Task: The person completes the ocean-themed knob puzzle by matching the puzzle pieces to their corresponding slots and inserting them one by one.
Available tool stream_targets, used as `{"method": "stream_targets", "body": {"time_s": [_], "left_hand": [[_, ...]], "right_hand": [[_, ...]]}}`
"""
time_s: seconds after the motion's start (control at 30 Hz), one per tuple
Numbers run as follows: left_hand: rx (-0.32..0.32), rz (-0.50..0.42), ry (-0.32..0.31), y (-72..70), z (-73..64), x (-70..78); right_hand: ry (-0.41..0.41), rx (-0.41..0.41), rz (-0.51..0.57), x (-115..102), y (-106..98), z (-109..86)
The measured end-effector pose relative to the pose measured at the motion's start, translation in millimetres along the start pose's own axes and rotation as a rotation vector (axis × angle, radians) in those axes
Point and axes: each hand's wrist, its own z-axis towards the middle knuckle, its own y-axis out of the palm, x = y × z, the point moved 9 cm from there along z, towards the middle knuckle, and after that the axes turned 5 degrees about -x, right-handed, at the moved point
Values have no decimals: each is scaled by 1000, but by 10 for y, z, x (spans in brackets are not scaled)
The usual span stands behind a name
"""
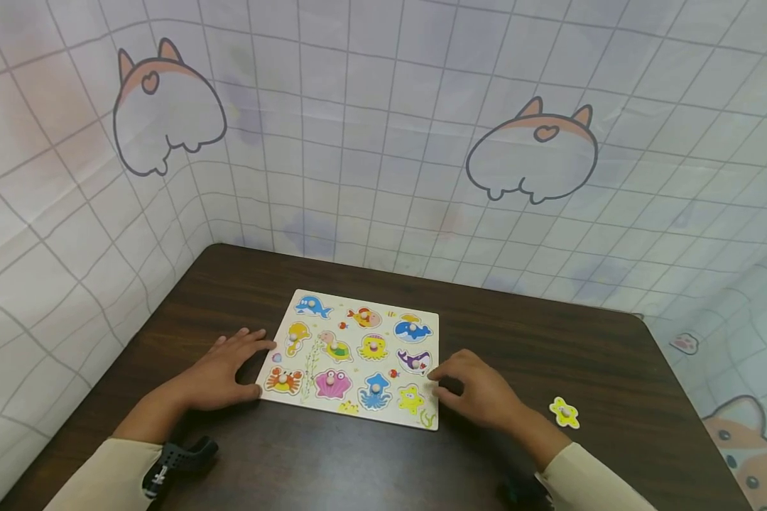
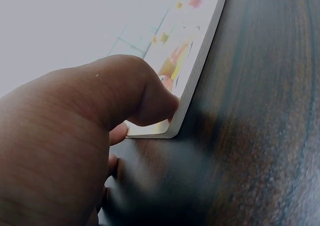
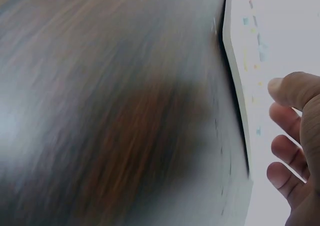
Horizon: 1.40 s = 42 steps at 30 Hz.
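A wooden knob puzzle board [image 1: 358,369] lies flat on the table, covered with sea creature pieces such as a crab [image 1: 284,381], a pink shell [image 1: 332,385] and a blue octopus [image 1: 375,392]. My left hand [image 1: 224,370] is at its near left corner, fingers spread along the left edge; in the left wrist view the thumb [image 2: 150,98] rests on that corner. By the right edge is my right hand [image 1: 476,390], loosely bent, holding nothing, its fingertips close to the whale piece [image 1: 414,363]. The board's starfish spot [image 1: 411,399] shows a yellow picture.
A loose yellow starfish piece [image 1: 564,412] with a knob lies on the dark wooden table [image 1: 613,362], to the right of my right forearm. A white gridded cloth [image 1: 371,142] with cartoon dogs hangs behind the table and along its sides.
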Motion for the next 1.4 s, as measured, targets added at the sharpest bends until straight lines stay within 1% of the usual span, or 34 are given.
{"method": "stream_targets", "body": {"time_s": [0.37,0.6,0.77,0.87,1.03,1.2,1.4], "left_hand": [[-1,-7,-3,-18,-16,24],[-4,2,-6,-1,-4,5],[-4,1,-7,14,1,-22],[-4,0,-10,19,2,-39],[3,-8,1,11,2,-35],[7,-8,9,7,-2,-24],[7,-5,10,-2,-2,-13]], "right_hand": [[79,23,-21,264,-165,-246],[55,66,-36,348,-251,-382],[57,86,-46,433,-317,-467],[81,82,-42,496,-341,-525],[156,60,-25,622,-369,-663],[215,45,-31,773,-400,-788],[265,44,-34,921,-468,-930]]}}
